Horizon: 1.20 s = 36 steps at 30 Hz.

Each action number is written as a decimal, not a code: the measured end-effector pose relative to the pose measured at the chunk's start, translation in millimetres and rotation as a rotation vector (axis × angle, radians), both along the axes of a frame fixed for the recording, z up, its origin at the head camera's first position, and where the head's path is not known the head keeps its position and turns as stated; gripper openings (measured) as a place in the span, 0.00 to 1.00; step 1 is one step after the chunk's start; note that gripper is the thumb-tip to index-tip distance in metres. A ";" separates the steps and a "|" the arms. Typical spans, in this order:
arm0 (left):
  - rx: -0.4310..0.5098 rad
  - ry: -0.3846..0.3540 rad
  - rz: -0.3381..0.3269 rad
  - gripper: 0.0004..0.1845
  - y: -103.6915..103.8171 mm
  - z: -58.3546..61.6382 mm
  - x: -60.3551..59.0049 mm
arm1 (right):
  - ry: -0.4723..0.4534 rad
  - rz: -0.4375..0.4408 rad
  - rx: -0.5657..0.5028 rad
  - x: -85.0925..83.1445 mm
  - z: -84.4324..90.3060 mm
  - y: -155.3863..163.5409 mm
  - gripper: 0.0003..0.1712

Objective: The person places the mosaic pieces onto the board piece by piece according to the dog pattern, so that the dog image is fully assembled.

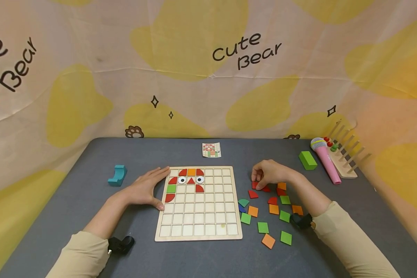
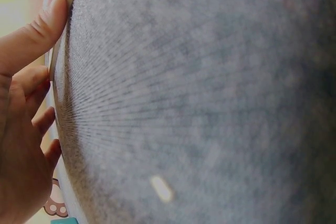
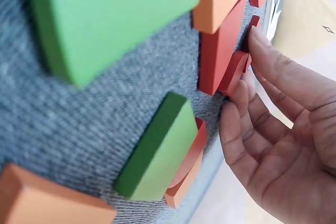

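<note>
Hands at board and red tiles

Head view: left hand (image 1: 146, 189) lies flat, fingers straight, against the board (image 1: 199, 231) edge; right hand (image 1: 269, 173) curls over red tiles (image 1: 260, 188) right of the board.
Left wrist view adds the thumb (image 2: 44, 24) pressing the board's rim.
Right wrist view alone shows fingertips (image 3: 260, 43) pinching a red tile (image 3: 234, 72) on the table (image 3: 68, 129)
</note>
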<state>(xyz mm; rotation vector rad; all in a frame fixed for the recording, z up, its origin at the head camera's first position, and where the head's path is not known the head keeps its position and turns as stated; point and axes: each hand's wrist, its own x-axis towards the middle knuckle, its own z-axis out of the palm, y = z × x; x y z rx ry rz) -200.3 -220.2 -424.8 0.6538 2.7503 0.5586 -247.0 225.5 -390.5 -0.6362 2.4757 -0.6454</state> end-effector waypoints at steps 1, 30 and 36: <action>-0.001 0.000 0.000 0.68 0.0 0.1 0.0 | 0.005 0.009 0.001 0.0 0.3 -0.4 0.12; 0.007 -0.006 0.002 0.68 -1.2 0.6 0.1 | 0.096 -0.008 -0.219 12.7 9.0 -50.4 0.07; 0.012 -0.009 0.002 0.68 -0.9 1.0 0.4 | 0.065 0.011 -0.264 20.9 5.7 -79.2 0.08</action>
